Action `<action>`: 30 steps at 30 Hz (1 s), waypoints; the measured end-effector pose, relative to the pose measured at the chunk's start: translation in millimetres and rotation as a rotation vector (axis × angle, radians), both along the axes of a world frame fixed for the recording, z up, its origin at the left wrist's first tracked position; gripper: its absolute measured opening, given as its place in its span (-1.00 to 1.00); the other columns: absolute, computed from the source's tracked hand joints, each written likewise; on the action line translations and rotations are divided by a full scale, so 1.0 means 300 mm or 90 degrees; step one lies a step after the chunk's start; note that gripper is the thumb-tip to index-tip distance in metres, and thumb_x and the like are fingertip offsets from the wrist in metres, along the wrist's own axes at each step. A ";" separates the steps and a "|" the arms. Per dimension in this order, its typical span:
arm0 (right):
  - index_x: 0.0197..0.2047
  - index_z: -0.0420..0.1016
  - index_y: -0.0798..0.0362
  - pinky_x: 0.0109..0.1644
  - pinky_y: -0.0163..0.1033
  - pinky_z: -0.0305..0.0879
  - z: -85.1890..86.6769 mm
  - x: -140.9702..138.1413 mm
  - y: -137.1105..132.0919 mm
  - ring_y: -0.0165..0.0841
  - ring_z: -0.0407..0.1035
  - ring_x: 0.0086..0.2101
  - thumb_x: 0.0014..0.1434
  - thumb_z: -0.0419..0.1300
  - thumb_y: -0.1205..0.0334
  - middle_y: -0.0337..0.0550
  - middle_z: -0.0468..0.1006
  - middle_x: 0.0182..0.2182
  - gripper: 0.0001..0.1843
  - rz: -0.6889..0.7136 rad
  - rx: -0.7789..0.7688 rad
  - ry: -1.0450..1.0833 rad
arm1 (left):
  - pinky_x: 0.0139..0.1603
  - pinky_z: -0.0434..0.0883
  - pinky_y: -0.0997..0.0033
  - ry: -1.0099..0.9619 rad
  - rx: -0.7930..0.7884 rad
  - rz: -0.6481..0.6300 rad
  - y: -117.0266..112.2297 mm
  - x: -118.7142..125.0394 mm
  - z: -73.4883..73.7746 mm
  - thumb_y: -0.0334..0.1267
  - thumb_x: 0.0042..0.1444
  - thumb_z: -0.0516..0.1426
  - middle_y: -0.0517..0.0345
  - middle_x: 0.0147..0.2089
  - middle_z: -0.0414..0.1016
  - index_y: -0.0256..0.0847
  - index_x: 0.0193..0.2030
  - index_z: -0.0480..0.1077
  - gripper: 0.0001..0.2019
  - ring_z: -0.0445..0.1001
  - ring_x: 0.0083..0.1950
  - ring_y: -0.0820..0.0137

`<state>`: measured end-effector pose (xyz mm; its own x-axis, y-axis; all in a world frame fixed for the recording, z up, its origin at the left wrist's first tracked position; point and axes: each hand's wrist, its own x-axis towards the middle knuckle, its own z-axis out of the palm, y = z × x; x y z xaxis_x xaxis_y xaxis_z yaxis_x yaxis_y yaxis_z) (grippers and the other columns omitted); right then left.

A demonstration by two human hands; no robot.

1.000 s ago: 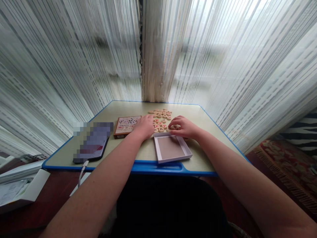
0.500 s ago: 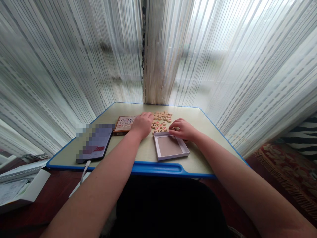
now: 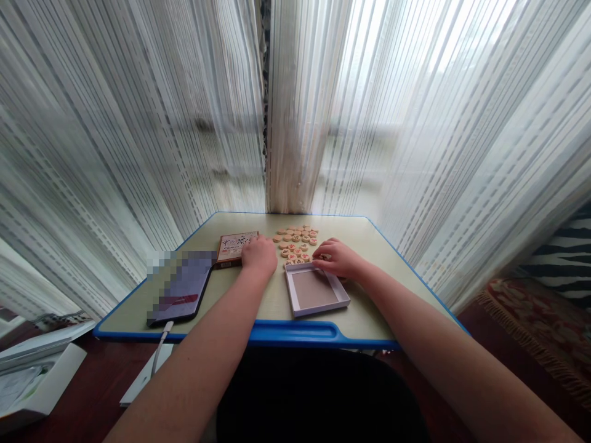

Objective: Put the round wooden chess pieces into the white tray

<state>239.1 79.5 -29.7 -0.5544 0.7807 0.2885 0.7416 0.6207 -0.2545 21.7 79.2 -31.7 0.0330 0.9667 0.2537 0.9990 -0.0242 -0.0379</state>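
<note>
Hands (image 3: 339, 258) partly hide printed box (image 3: 231, 246), round pieces (image 3: 296, 239)

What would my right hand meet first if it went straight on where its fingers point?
Your right hand would most likely meet the pale, round, wooden-looking pieces with printed characters just ahead; depth is unclear, and it may already be touching one.

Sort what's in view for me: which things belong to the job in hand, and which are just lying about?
Seemingly part of the job:
round game pieces, some by the right hand
open tray, near that hand
printed box, left hand at its edge

Just lying about:
phone
white cable
open white box
fringed cloth
</note>
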 end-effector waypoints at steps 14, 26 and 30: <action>-0.26 0.59 0.06 -0.02 -0.11 0.24 -0.005 0.006 0.005 -0.22 0.35 -0.17 0.09 0.18 0.08 -0.04 0.56 -0.28 -0.73 -0.001 0.012 -0.012 | -0.10 0.35 0.20 -0.015 0.089 0.034 -0.001 -0.024 -0.005 -0.37 0.09 -0.04 -0.20 -0.05 0.45 -0.31 -0.13 0.44 -0.71 0.40 -0.02 0.11; -0.26 0.59 0.06 -0.04 -0.12 0.25 0.003 0.003 0.001 -0.22 0.36 -0.18 0.09 0.17 0.09 -0.04 0.56 -0.28 -0.74 -0.007 0.007 -0.012 | -0.09 0.35 0.23 -0.045 0.046 0.017 0.014 -0.037 0.002 -0.43 0.14 -0.12 -0.14 -0.05 0.47 -0.29 -0.11 0.47 -0.64 0.40 -0.02 0.18; -0.26 0.59 0.06 -0.04 -0.12 0.26 0.005 0.001 0.000 -0.21 0.36 -0.17 0.09 0.17 0.10 -0.04 0.56 -0.28 -0.73 -0.007 0.009 -0.013 | -0.16 0.38 0.24 -0.075 0.118 0.022 -0.024 -0.015 0.030 -0.23 0.14 -0.09 -0.14 -0.06 0.46 -0.25 -0.13 0.49 -0.64 0.42 -0.05 0.15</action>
<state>239.4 79.4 -28.1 -0.5512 0.7826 0.2892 0.7534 0.6158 -0.2307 17.2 71.9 -22.6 -0.0403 0.9032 0.4272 0.9969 0.0073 0.0786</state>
